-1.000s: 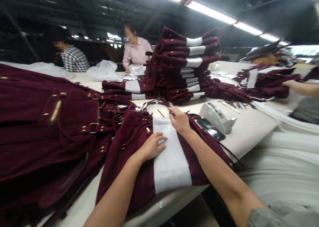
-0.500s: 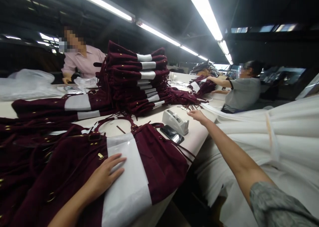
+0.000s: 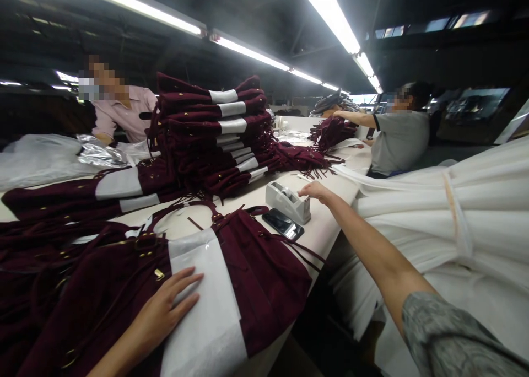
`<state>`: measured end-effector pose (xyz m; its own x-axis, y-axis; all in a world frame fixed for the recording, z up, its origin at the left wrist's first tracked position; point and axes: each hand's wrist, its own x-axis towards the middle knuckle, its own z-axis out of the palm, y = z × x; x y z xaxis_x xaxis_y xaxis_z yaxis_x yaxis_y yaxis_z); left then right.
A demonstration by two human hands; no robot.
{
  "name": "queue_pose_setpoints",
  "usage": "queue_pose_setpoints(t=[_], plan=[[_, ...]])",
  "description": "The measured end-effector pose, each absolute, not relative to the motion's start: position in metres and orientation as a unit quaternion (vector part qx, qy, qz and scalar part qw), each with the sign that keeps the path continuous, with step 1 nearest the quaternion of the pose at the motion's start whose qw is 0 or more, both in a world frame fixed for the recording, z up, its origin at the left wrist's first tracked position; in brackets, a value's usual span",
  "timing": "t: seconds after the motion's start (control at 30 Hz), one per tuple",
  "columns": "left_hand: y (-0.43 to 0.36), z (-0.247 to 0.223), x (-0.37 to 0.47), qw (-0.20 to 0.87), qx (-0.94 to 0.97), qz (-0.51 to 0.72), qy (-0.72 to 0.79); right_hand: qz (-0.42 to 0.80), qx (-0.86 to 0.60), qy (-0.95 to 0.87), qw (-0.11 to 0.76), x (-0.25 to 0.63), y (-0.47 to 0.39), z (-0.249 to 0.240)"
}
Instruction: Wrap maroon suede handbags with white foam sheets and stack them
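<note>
My left hand (image 3: 171,302) lies with its fingers spread on a white wrap (image 3: 206,289) around a dark maroon bag (image 3: 264,272). The bag has gold-coloured hardware and lies on its side at the table's front. Farther out, my right hand (image 3: 316,192) is at the cutting end of a light grey tape dispenser (image 3: 285,203). Its fingers are curled together at the tip; whatever lies between them is too small to make out. A roll sits in the dispenser. Beside the dispenser lies a black phone (image 3: 283,224).
A tall stack of wrapped maroon bags (image 3: 215,129) stands behind. More maroon bags (image 3: 61,278) lie at left, with clear plastic (image 3: 37,156) beyond. White sheeting (image 3: 430,217) hangs along the right. One co-worker (image 3: 126,112) stands across the table; another (image 3: 399,137) handles maroon items at far right.
My right hand has come back from beyond the tape dispenser to its cutting end. My left hand stays on the white wrap. The view has shifted slightly.
</note>
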<state>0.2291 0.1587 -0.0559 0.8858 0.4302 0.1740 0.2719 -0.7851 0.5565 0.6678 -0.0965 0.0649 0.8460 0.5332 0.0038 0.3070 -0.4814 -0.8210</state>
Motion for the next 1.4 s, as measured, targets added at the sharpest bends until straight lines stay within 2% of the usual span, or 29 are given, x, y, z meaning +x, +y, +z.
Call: queue_pose_setpoints(t=[0.2,0.33,0.53,0.67,0.87,1.0,1.07,1.23,1.4], plan=[[0.159,-0.057,0.230,0.278,0.930,0.139,0.195,0.020,-0.829,-0.306,0.469,0.653,-0.130,0.072],[0.160,-0.058,0.230,0.272,0.932,0.147,0.190,0.024,-0.829,-0.307,0.467,0.651,-0.152,0.061],[0.157,-0.052,0.229,0.266,0.934,0.145,0.187,0.031,-0.840,-0.274,0.467,0.647,-0.158,0.019],[0.157,-0.050,0.230,0.269,0.933,0.147,0.186,-0.008,-0.856,-0.209,0.473,0.641,-0.155,-0.007],[0.144,-0.036,0.228,0.281,0.932,0.124,0.191,-0.057,-0.848,-0.168,0.499,0.608,-0.158,0.002],[0.127,-0.021,0.226,0.276,0.935,0.103,0.200,0.039,-0.736,-0.276,0.616,0.556,-0.130,0.037],[0.124,-0.018,0.226,0.278,0.933,0.096,0.208,0.127,-0.687,-0.324,0.638,0.521,-0.103,0.053],[0.120,-0.017,0.225,0.282,0.929,0.096,0.218,0.297,-0.651,-0.386,0.582,0.434,-0.022,0.060],[0.119,-0.015,0.225,0.283,0.931,0.104,0.205,0.330,-0.678,-0.351,0.555,0.395,0.050,0.040]])
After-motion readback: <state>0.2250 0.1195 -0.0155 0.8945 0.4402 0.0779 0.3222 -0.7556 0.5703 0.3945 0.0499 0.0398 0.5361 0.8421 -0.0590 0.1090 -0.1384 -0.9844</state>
